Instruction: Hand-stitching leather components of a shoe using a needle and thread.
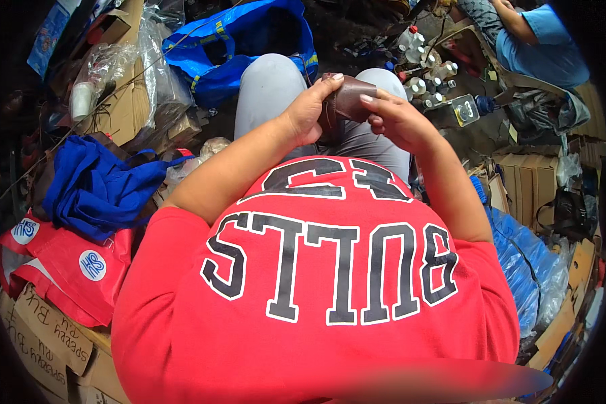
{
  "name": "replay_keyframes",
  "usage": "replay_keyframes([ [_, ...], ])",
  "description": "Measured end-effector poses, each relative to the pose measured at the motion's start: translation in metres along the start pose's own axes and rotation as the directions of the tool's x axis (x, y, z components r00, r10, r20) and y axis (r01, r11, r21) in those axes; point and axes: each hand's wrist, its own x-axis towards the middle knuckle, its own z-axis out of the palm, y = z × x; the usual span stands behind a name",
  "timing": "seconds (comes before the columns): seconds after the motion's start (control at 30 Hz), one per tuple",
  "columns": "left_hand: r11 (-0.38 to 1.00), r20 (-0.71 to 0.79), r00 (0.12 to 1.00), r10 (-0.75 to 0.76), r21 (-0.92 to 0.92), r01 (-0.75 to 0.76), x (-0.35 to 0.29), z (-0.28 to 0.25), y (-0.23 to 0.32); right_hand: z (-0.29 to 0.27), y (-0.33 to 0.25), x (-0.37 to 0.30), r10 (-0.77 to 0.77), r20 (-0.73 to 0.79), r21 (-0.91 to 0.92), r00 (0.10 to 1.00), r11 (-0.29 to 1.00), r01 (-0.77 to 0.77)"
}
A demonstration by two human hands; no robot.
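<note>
I sit in a red shirt and grey trousers, with both hands raised over my lap. My left hand [308, 108] grips a small brown leather piece [349, 99] from the left, thumb on its upper edge. My right hand [396, 120] holds the same piece from the right, fingertips pressed on its front face. The leather looks folded or curved; what lies inside it is hidden by my fingers.
A blue bag [239, 40] lies ahead on the floor, cardboard boxes and clear plastic [131, 87] to the left, blue cloth [94, 185] on a red bag [67, 266]. Several small bottles [424, 71] stand ahead right. Another person in a blue shirt [545, 47] sits at top right.
</note>
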Motion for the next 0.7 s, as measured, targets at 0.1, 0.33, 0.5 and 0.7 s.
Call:
replay_keyframes([
  [0.1,0.997,-0.009,0.998,-0.055,-0.061,0.054,0.006,-0.008,0.0,-0.04,0.006,-0.002,-0.08,0.061,-0.151,0.995,0.985,0.088],
  [0.33,0.983,-0.05,0.985,-0.166,-0.088,0.162,0.001,-0.014,0.0,-0.036,0.011,-0.003,-0.206,0.039,-0.586,0.978,0.788,0.189],
  [0.5,0.977,0.013,0.987,-0.16,-0.139,0.16,0.003,-0.016,-0.001,-0.029,0.016,0.017,-0.186,0.026,-0.476,0.982,0.862,0.176],
  [0.7,0.979,0.005,0.986,-0.165,-0.119,0.164,0.008,-0.019,-0.003,-0.027,0.013,0.028,-0.095,0.175,-0.233,0.98,0.963,0.135],
])
